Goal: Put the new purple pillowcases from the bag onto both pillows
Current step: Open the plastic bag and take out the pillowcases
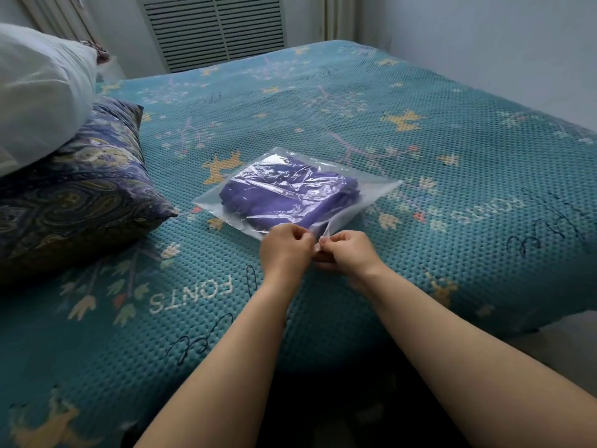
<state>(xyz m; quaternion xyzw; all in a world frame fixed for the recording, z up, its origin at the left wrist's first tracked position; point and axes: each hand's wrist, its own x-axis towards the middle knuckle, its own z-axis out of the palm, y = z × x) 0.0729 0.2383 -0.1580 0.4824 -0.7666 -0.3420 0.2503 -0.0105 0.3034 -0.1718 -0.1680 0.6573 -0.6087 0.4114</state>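
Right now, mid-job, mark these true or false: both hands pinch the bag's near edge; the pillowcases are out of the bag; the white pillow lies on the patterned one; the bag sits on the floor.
1. Left hand and right hand pinch the bag at its near edge: true.
2. Pillowcases out: false, folded inside the bag.
3. White pillow on patterned pillow: true.
4. Bag on floor: false, on the bed.

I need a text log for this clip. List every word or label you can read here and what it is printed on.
"FONTS" on the teal bedspread, upside down near the left hand.
"FONTS" again on the bedspread, upside down, right of the clear plastic bag.
Dark cursive script on the bedspread: not legible.
Bag and purple pillowcases: no readable text.
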